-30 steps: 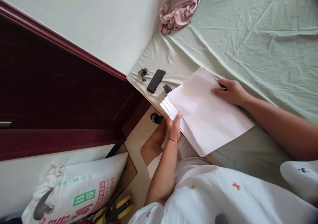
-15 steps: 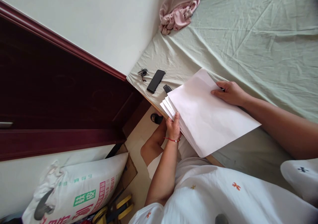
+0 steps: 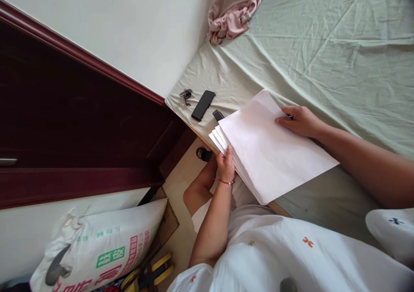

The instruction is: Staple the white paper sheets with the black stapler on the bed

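Note:
A stack of large white paper sheets [image 3: 274,149] lies across both hands above the edge of the bed, its layers fanned out at the left corner. My left hand [image 3: 227,166], with a red string bracelet at the wrist, grips the stack's left edge, thumb on top and fingers hidden beneath. On the far right edge, my right hand [image 3: 299,120] pinches the paper between thumb and fingers. Just past the fanned corner a small black object [image 3: 217,115] is partly covered by the sheets. A black phone-like slab [image 3: 203,105] rests near it.
The bed's pale green sheet [image 3: 339,67] is wrinkled. Keys [image 3: 186,94] lie by its corner, and a pink cloth [image 3: 231,18] is bunched against the wall. A dark red door [image 3: 80,111] stands at left. A white printed sack [image 3: 106,240] is on the floor below.

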### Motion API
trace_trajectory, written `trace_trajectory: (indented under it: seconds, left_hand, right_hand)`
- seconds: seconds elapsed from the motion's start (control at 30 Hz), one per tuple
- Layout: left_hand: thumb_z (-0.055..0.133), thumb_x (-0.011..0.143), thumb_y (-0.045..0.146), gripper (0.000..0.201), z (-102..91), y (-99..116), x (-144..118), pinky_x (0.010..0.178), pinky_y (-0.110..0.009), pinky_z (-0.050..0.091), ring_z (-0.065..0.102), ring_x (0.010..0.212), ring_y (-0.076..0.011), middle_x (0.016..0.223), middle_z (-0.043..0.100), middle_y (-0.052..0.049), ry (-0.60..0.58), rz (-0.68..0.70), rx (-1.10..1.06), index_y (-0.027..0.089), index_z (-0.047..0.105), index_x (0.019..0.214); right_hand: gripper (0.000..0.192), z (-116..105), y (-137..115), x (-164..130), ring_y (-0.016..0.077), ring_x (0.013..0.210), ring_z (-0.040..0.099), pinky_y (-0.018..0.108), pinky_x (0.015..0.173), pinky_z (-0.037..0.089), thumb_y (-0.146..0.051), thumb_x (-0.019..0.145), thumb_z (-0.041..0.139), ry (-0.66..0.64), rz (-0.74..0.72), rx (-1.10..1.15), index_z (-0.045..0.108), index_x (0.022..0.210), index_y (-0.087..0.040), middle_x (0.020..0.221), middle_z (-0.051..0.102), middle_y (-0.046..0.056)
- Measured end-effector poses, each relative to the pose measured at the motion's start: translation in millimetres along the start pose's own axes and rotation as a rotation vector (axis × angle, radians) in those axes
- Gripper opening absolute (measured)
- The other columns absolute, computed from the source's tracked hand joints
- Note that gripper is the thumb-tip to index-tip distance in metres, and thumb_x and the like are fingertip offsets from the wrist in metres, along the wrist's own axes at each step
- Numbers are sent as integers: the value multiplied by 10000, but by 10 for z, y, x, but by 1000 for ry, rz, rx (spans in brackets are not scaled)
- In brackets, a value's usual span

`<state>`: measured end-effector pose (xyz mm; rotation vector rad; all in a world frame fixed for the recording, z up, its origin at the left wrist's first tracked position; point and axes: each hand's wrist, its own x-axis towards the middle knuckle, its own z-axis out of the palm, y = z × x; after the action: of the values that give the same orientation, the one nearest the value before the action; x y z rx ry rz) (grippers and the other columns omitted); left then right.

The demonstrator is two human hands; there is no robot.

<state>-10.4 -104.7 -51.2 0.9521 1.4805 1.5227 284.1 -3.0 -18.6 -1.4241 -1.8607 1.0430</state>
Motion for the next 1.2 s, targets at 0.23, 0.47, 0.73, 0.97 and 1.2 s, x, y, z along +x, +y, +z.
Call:
trace_trajectory:
  seconds: [0.23, 0.47, 0.73, 0.97, 1.2]
  left_hand:
    - [888, 743, 603, 555, 14, 35, -14, 1050, -366, 548, 749, 1144, -275, 1138, 821, -94, -8, -66, -24, 163, 813, 1074]
    - [923, 670, 583, 527, 23, 67, -10, 957, -339, 556, 754, 983, -233, 991, 817, -57, 20, -81, 8, 163, 806, 966]
    - [960, 604, 526, 496, 54, 73, -8, 923, -345, 561, 746, 881, -211, 911, 809, -44, 53, -85, 6, 159, 797, 895]
    - [954, 616, 503, 492, 42, 62, 2, 978, -365, 562, 767, 959, -239, 966, 822, -53, 44, -75, -17, 170, 802, 945]
    - [914, 704, 545, 464, 48, 45, -10, 1036, -381, 555, 765, 1045, -267, 1018, 822, -69, 4, -22, 52, 172, 804, 957]
  right_hand:
    - [256, 0, -11, -9, 198, 700, 565, 361, 659, 422, -483, 814, 650, -24, 15, 14, 624, 778, -231, 765, 618, 21]
    - [273, -11, -27, -24, 209, 712, 566, 350, 641, 417, -499, 795, 710, -26, 22, 39, 631, 763, -239, 742, 616, 21]
    - [292, -4, -11, -23, 203, 713, 568, 347, 641, 421, -505, 795, 717, -27, 28, 53, 622, 765, -231, 767, 635, 24]
    - [292, 21, 15, -30, 210, 728, 607, 349, 641, 453, -503, 779, 755, 23, 29, 140, 655, 823, -233, 833, 694, 29]
    - [286, 13, 1, -25, 244, 775, 658, 387, 708, 503, -485, 792, 741, 6, 39, 104, 723, 941, -241, 907, 750, 52]
